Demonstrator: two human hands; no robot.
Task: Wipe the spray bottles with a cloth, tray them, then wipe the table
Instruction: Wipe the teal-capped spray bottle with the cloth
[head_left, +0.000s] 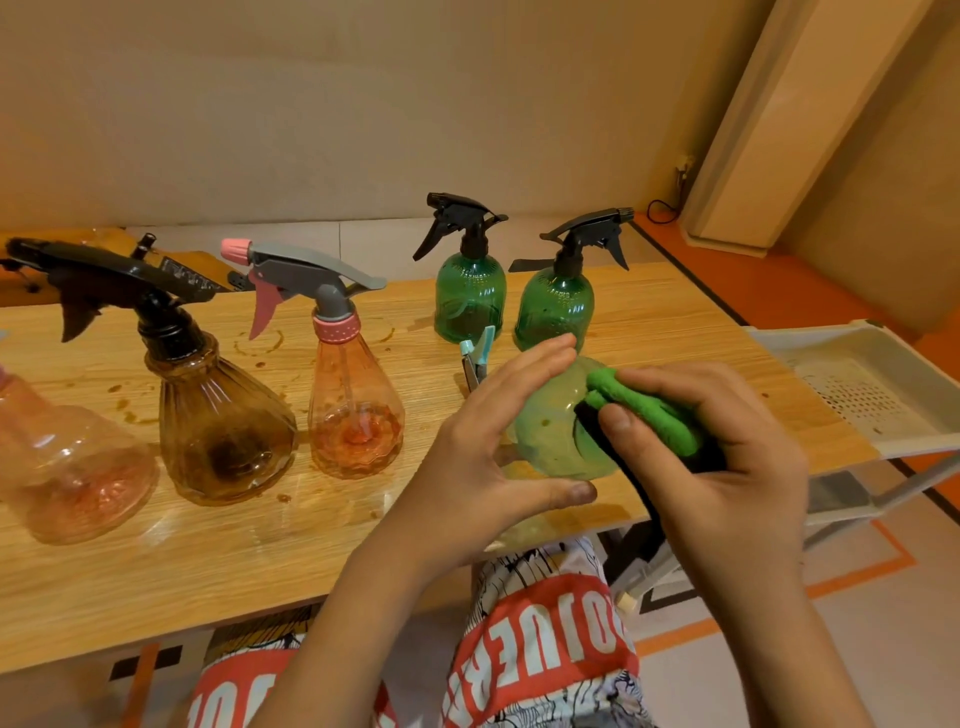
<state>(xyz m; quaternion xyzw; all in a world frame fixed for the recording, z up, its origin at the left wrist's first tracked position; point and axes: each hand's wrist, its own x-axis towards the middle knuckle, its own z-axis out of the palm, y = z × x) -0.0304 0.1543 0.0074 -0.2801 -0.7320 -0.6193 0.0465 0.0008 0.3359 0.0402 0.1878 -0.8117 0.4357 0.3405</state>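
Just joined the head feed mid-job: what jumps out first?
The right hand pinches a folded green cloth against a pale green plastic spray bottle, steadied by the left hand, at centre right. Left of them an amber ribbed spray bottle and a pink spray bottle stand on the stained wooden table; two dark green bottles stand behind, a white perforated tray at the far right.

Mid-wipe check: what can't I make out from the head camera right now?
Head view only:
- Pale green plastic spray bottle: the left hand and the right hand gripping the folded green cloth cover its neck and right side.
- Clear pink spray bottle, far left: sprayer cut off by the frame edge.
- White perforated plastic tray: far end cut off by the right edge.
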